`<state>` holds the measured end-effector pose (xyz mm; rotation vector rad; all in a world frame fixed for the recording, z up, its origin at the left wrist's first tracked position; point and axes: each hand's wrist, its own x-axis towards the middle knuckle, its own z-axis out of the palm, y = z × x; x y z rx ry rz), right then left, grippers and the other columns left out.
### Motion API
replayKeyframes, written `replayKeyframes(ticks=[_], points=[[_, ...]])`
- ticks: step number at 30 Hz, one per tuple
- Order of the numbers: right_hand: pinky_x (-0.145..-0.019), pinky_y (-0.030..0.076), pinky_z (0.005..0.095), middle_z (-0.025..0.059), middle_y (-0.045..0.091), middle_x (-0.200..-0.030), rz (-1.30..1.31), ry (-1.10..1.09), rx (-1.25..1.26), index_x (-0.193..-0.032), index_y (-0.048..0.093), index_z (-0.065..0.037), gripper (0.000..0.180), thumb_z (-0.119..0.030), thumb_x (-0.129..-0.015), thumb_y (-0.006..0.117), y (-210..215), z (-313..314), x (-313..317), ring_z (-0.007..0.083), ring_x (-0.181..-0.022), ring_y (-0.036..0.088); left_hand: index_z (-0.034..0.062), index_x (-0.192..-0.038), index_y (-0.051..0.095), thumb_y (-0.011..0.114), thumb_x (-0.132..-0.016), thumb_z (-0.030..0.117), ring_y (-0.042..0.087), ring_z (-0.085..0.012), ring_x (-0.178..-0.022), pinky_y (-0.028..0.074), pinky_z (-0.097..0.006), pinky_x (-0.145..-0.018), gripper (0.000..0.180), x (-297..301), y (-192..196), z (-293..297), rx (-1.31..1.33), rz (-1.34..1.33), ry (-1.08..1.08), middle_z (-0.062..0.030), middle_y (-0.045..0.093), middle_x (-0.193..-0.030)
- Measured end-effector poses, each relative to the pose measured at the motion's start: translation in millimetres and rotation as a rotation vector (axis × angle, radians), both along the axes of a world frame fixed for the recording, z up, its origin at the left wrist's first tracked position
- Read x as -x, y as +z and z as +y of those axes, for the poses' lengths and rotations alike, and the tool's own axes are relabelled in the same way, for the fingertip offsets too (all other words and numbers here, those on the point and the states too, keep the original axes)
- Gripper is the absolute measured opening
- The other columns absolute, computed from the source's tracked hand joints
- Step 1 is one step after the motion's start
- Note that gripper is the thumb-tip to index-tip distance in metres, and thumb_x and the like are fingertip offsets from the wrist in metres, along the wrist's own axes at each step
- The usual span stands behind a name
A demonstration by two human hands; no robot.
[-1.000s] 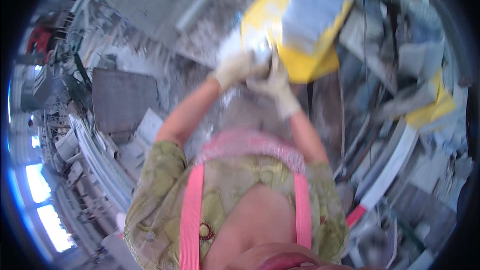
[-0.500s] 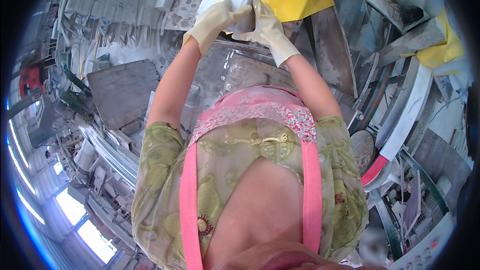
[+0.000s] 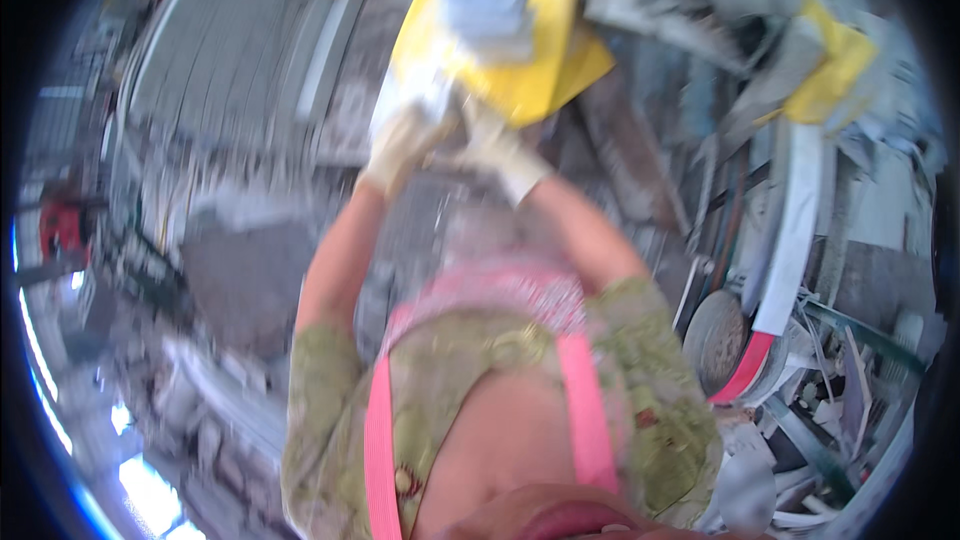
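Both of my hands wear cream rubber gloves and sit close together at the near edge of a yellow sheet. My left hand is beside a bright white patch on or by the sheet, whose shape is washed out. My right hand lies just right of it, below the yellow sheet. Motion smears the fingers of both hands, so whether anything is between them is unclear. A stack of pale grey-white slabs rests on the yellow sheet, beyond my hands.
Long grey strips are piled at the far left. A flat dark board lies at left. To the right are a white curved rail with a red end, a round wheel-like disc, another yellow sheet and scrap pieces.
The view has shifted and blurred. My hands appear lower and nearer my body, closer together. The pale block that showed between them earlier is no longer distinct.
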<state>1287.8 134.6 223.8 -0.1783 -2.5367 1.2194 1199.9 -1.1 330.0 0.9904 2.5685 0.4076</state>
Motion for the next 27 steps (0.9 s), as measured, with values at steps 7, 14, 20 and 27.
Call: replayKeyframes(ticks=[7, 14, 20, 27], points=[[-0.119, 0.035, 0.0429, 0.0249, 0.040, -0.154, -0.132, -0.079, -0.166, -0.159, 0.010, -0.001, 0.155, -0.066, -0.044, 0.092, 2, 6, 17, 0.0401, -0.136, 0.046, -0.0078, -0.105, 0.068, 0.068, -0.078, 0.050, 0.070, -0.0383, -0.094, 0.052, -0.046, -0.081, 0.064, 9, 6, 21, -0.027, -0.005, 0.179, -0.0274, 0.072, -0.098], [-0.115, 0.036, 0.0463, 0.0187, 0.053, -0.146, 0.162, -0.035, -0.249, -0.146, 0.050, -0.004, 0.075, -0.042, -0.086, 0.074, 33, 55, -78, 0.0355, -0.135, 0.048, -0.0048, -0.117, 0.058, 0.065, -0.082, 0.053, 0.067, -0.0444, -0.103, 0.050, -0.049, -0.090, 0.068, 5, -11, 23, 0.014, 0.066, 0.247, -0.0310, 0.070, -0.104], [-0.084, 0.053, 0.0379, 0.0143, 0.072, -0.099, 0.311, -0.852, -0.117, -0.102, 0.074, -0.007, 0.018, -0.018, -0.092, 0.064, 17, 150, -310, 0.0303, -0.097, 0.068, -0.0055, -0.121, 0.061, 0.070, -0.086, 0.051, 0.067, -0.0395, -0.104, 0.049, -0.047, -0.091, 0.067, 24, -45, 10, -0.179, 0.012, 0.295, -0.0283, 0.069, -0.110], [-0.106, 0.043, 0.0419, 0.0186, 0.059, -0.138, -0.287, -1.357, -0.433, -0.139, 0.058, -0.007, 0.053, -0.015, -0.088, 0.070, 29, 114, -565, 0.0378, -0.126, 0.056, -0.0133, -0.132, 0.052, 0.069, -0.090, 0.046, 0.069, -0.0300, -0.095, 0.056, -0.040, -0.084, 0.075, 24, -40, 10, -0.346, -0.267, 0.287, -0.0238, 0.065, -0.115]])
